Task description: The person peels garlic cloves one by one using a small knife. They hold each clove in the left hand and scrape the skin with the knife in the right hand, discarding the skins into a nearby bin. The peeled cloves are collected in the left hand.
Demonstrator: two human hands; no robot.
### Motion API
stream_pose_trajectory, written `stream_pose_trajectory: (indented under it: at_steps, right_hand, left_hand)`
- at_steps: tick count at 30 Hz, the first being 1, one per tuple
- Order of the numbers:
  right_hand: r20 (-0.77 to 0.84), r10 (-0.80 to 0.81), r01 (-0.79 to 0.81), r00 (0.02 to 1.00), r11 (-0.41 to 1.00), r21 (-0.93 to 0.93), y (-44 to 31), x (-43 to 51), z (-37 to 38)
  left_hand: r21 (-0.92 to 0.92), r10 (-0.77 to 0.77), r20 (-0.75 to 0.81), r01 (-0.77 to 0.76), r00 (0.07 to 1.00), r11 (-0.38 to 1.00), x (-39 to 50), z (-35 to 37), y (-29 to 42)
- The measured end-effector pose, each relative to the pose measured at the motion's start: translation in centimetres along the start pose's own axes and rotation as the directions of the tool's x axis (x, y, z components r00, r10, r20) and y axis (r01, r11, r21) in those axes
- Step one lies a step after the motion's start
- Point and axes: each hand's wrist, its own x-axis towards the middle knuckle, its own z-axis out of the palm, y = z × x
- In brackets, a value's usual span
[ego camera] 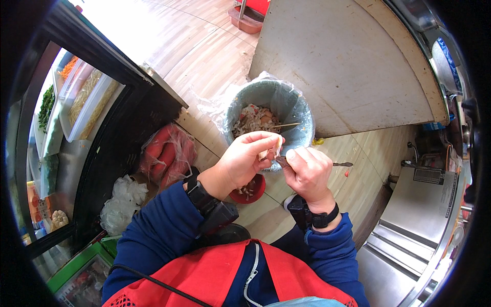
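My left hand (238, 155) pinches a small pale piece of food (277, 147), possibly a garlic clove, between thumb and fingers. In my right hand (310, 170) is a slim dark tool (341, 164), apparently a knife. Its long end sticks out to the right past my fist, and its other end meets the pale piece. Both hands are over the near rim of a round waste bin (307, 111) lined with clear plastic. Pale peelings (249, 119), eggshells and a thin wooden stick (289, 125) lie in it. Below my left hand, a red bowl (262, 188), partly hidden, holds small pale pieces.
A bag of red sausage-like packs (165, 153) and crumpled clear plastic (123, 203) lie at left, beside a glass-fronted cabinet (111, 153) with food tubs. A large pale panel (337, 69) stands behind the bin. Stainless-steel equipment (414, 207) is on the right.
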Motion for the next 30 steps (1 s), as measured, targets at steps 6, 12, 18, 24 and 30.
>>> stream_pose_trajectory:
  at_steps: [6, 12, 18, 24, 30]
  right_hand:
    - [-0.014, 0.052, -0.05, 0.999, 0.994, 0.1, 0.6, 0.2, 0.0]
    - [-0.023, 0.307, -0.297, 0.951, 0.934, 0.201, 1.2, 0.1, -0.4]
    - [0.042, 0.301, -0.303, 0.953, 0.932, 0.197, 1.3, 0.1, -0.3]
    - [0.024, 0.218, -0.219, 0.976, 0.966, 0.136, 1.4, 0.2, -0.4]
    - [0.033, 0.199, -0.201, 0.98, 0.973, 0.115, 1.0, 0.1, -0.4]
  left_hand:
    - [0.077, 0.086, 0.028, -0.088, 0.996, 0.993, 0.1, 0.0, -0.1]
    - [0.256, 0.129, 0.057, -0.139, 0.99, 0.957, 0.1, 0.2, -0.5]
    - [0.301, 0.146, 0.049, -0.154, 0.988, 0.941, 0.1, 0.4, -0.6]
    - [0.339, 0.161, 0.053, -0.169, 0.986, 0.926, 0.1, 0.2, -0.6]
    - [0.353, 0.151, 0.018, -0.148, 0.988, 0.924, 0.1, 0.3, -0.7]
